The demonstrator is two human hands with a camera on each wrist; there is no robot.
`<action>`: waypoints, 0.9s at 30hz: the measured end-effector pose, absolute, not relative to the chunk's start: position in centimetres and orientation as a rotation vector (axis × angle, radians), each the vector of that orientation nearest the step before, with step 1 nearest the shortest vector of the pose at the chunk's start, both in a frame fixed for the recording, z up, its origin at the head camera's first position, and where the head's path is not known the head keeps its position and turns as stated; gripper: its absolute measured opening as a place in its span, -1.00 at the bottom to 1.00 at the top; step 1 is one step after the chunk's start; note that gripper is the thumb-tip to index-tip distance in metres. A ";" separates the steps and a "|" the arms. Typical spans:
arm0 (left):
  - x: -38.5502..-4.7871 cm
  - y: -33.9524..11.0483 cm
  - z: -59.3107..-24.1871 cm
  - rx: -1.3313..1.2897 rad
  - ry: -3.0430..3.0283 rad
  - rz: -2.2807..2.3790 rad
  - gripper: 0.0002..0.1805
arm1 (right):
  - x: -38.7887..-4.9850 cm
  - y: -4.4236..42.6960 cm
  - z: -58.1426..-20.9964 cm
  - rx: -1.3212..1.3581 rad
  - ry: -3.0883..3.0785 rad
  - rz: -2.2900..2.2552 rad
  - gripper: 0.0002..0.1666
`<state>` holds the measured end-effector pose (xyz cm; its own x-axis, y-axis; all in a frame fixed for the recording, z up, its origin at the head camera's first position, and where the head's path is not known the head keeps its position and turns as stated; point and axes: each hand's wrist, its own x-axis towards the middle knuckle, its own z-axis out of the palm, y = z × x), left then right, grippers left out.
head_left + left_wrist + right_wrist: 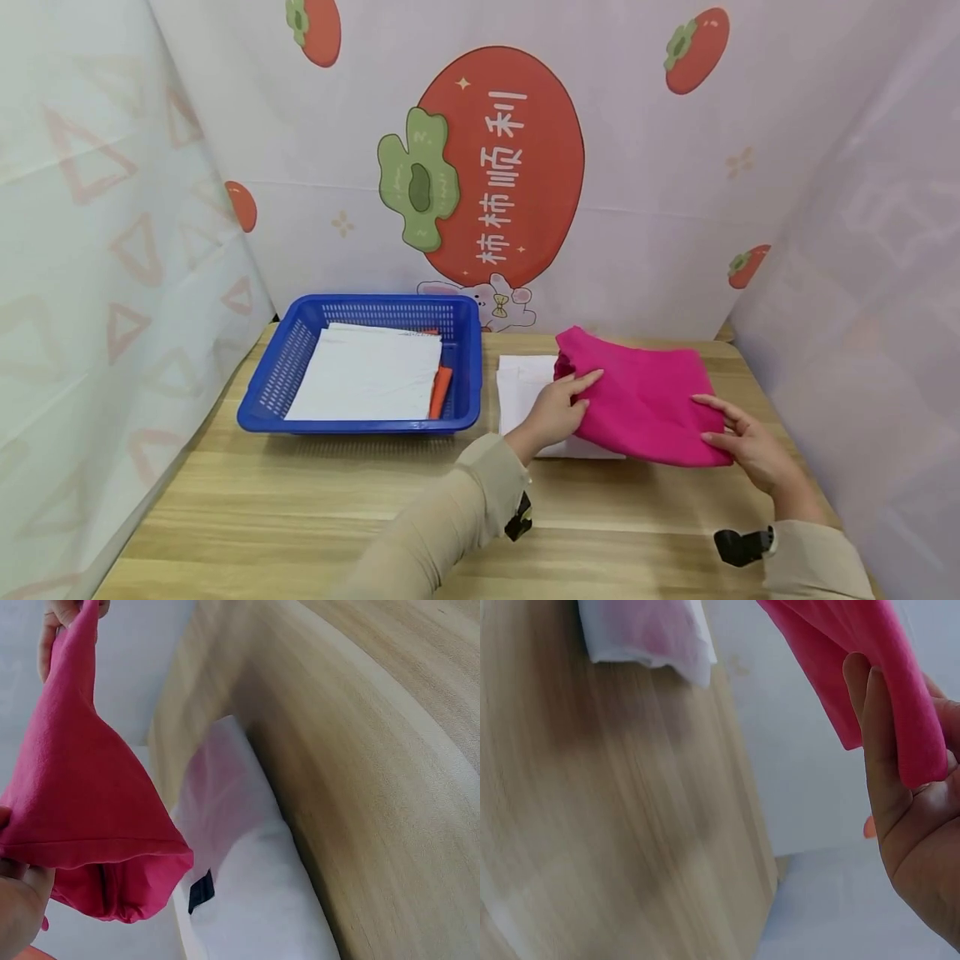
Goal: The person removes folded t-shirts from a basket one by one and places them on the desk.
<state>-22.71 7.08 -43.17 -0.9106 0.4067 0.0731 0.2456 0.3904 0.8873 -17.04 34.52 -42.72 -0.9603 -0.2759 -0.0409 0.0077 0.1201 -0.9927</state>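
Both hands hold up a folded bright pink garment (645, 400) above the right part of the table. My left hand (553, 412) pinches its left edge, where the left wrist view shows a stitched, gaping hem on the garment (97, 795). At the opposite edge, my right hand (753, 446) grips the cloth between thumb and fingers; in the right wrist view that hand (922, 825) has the pink fold (907, 712) between them. Partly hidden underneath lies a folded white cloth item (521, 400), with a small black tag (201, 891) showing in the left wrist view.
A blue perforated plastic basket (360, 427) stands at the table's back left. Inside it lie flat white items (367, 375) and something orange (440, 392). The wooden table (315, 500) is bordered by a printed curtain (645, 208) behind and fabric on both sides.
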 end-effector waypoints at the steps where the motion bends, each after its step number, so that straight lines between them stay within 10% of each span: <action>1: -22.8 7.4 -43.2 0.592 2.482 1.534 -0.48 | -17.0 34.9 -42.8 -0.251 2.179 -1.932 -0.41; 27: -23.3 15.3 -42.2 0.842 2.637 0.904 -0.42 | -16.4 42.8 -43.4 -0.146 2.080 -1.900 -0.38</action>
